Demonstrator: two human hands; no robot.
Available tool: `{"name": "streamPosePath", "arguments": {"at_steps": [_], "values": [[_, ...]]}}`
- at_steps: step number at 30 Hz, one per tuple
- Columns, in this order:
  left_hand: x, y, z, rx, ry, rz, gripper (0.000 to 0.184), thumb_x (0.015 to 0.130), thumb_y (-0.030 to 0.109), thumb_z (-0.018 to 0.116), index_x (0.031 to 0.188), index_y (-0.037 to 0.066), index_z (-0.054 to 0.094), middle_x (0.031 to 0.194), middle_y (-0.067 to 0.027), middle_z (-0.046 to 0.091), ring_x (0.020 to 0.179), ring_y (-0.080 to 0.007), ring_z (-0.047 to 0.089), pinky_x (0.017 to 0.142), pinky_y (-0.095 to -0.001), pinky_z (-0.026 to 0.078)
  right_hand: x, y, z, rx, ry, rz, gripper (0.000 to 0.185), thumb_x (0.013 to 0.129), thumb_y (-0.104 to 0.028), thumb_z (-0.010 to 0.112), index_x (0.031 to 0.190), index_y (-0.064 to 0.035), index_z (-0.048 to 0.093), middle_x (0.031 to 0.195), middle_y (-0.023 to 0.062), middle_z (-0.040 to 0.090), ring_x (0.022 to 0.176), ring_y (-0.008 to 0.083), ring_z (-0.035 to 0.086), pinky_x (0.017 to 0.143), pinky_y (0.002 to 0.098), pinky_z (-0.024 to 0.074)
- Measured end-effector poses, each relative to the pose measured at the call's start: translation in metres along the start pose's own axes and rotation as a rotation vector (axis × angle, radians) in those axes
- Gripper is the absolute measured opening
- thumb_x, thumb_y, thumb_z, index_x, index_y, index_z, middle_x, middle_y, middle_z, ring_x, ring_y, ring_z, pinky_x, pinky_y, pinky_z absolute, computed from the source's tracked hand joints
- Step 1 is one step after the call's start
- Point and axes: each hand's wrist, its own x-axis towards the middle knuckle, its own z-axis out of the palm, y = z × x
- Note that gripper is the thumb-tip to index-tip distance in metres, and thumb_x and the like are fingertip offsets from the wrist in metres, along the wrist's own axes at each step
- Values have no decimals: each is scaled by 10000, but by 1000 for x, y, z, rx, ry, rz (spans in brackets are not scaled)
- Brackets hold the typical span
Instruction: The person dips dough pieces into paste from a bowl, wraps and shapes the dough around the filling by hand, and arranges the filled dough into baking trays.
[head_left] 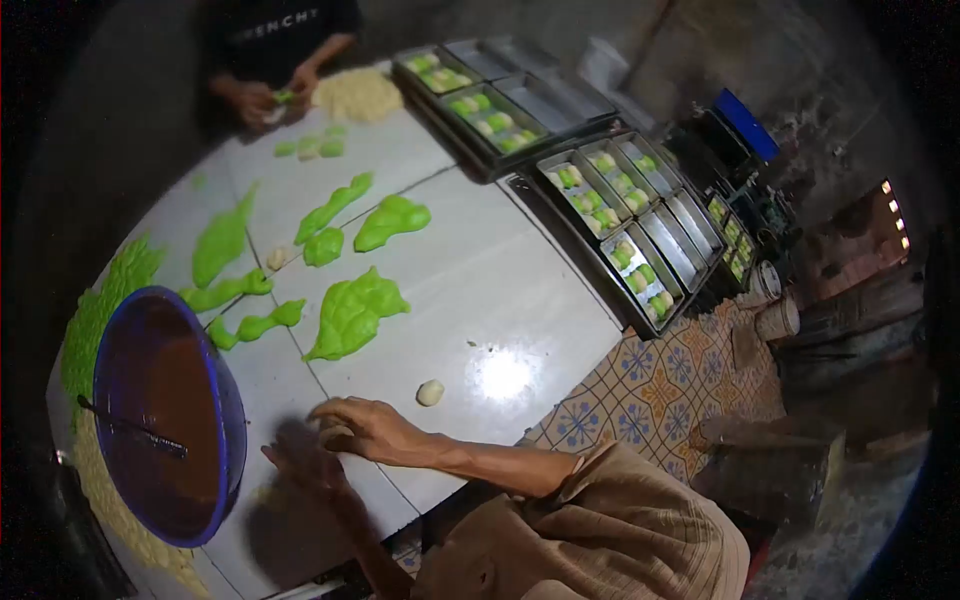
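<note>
My right forearm (490, 462) passes close by the pale dough ball (430, 392), so a careless sweep could send it rolling towards the table's near edge. A wide swing of my left hand (308, 462) could bump the purple basin (233, 425) and slop its brown liquid (178, 400). The green dough sheet (358, 315) looks soft, and I judge that a dragging knuckle would stick to it and tear it.

My right hand (375, 430) is half curled over the tiled table (480, 240), knuckles up; something pale shows by its fingertips, but I can't tell if it's dough or part of my hand. My left fingers look loosely spread, blurred in shadow, and I can't tell whether they have hold of anything. The ball sits apart from my fingers, just beside my right wrist, in from the near edge and well short of the table's right corner
</note>
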Motion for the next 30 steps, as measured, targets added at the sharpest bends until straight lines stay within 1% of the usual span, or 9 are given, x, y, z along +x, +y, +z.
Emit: {"name": "streamPosePath", "arguments": {"at_steps": [7, 8, 9, 10, 15, 18, 22, 23, 30], "values": [[-9, 18, 17, -318, 88, 133, 449, 963, 265, 543, 1313, 2, 442, 1301, -160, 522, 1189, -290, 516, 1041, -410, 397, 2, -65, 22, 844, -309, 525, 166, 911, -108, 636, 1035, -1, 607, 913, 40, 618, 854, 117, 606, 766, 247, 500], [-10, 30, 19, -364, 134, 58, 590, 927, 327, 598, 1359, -7, 372, 1299, -155, 519, 1178, -264, 522, 1019, -385, 414, 0, -67, 28, 939, -238, 441, 159, 917, -133, 630, 1006, -5, 603, 921, 45, 617, 842, 115, 603, 760, 239, 495], [-11, 42, 21, -413, 183, -15, 741, 892, 388, 653, 1404, -16, 303, 1296, -150, 517, 1168, -238, 527, 998, -361, 432, 2, -77, 29, 931, -193, 655, 160, 906, -151, 645, 977, -17, 593, 932, 54, 618, 827, 115, 598, 758, 238, 495], [-15, 44, 24, -591, 264, -164, 911, 780, 390, 790, 1396, -67, 298, 1311, -224, 519, 1213, -293, 508, 1023, -397, 413, 7, -79, 30, 906, -286, 630, 178, 893, -163, 661, 973, -24, 583, 927, 55, 619, 810, 117, 595, 741, 242, 498], [-42, 13, -25, -573, -13, -489, 757, 796, 177, 794, 1389, -14, 365, 1407, -173, 439, 1195, -251, 524, 948, -353, 474, 67, -107, 75, 526, -430, 535, 204, 896, -210, 662, 955, -36, 573, 851, 43, 622, 732, 101, 596, 637, 240, 491], [-40, 7, -54, -452, -104, -479, 540, 874, 96, 694, 1357, 24, 464, 1202, -160, 629, 1016, -205, 656, 848, -296, 535, 123, -109, 122, 61, -684, 194, 248, 919, -283, 629, 993, -49, 591, 845, 5, 616, 720, 54, 565, 581, 213, 419], [-43, 3, -93, -383, -143, -544, 386, 917, 110, 643, 1284, 22, 559, 1170, -141, 657, 1027, -172, 645, 884, -312, 526, 161, -65, 198, -429, -1036, -332, 237, 918, -235, 593, 986, -9, 569, 832, 142, 635, 725, 280, 607, 638, 393, 473], [-42, 6, -100, -365, -132, -590, 364, 926, 122, 633, 1271, 20, 572, 1155, -128, 665, 1025, -162, 639, 883, -304, 525, 166, -70, 210, -658, -1234, -237, 193, 894, -173, 567, 963, 7, 559, 867, 198, 628, 794, 384, 602, 710, 463, 477], [-67, -13, -132, -275, -13, -621, 338, 930, 145, 631, 1254, 53, 595, 1108, -105, 681, 990, -150, 646, 858, -300, 533, 152, -35, 235, -1057, -1502, -460, 311, 795, -233, 583, 1008, -7, 605, 936, 203, 644, 879, 368, 622, 797, 442, 496]]}}
